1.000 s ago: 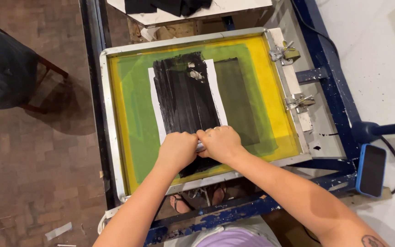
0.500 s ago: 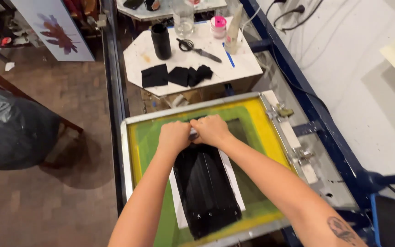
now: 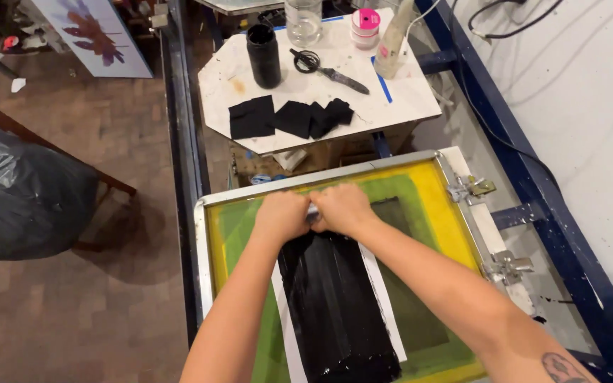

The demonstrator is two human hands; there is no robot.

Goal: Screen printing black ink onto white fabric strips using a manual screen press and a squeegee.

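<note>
Both the left hand (image 3: 283,216) and right hand (image 3: 342,209) clench a squeegee (image 3: 313,212) at the far end of the framed screen (image 3: 211,213), above wet black ink (image 3: 331,298), where even two-handed pressure would likely serve best.

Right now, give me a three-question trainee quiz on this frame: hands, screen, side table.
1. True or false: both hands grip one tool at the far end of the yellow-green framed printing screen.
2. What covers the screen's middle strip? A) wet black ink B) red paint C) nothing
3. Fill in: on the white octagonal side table, beside the black cloth pieces, lie black-handled ____.

Key: 1 true: left hand and right hand close on a squeegee handle. 2 A. 3 scissors.
</note>
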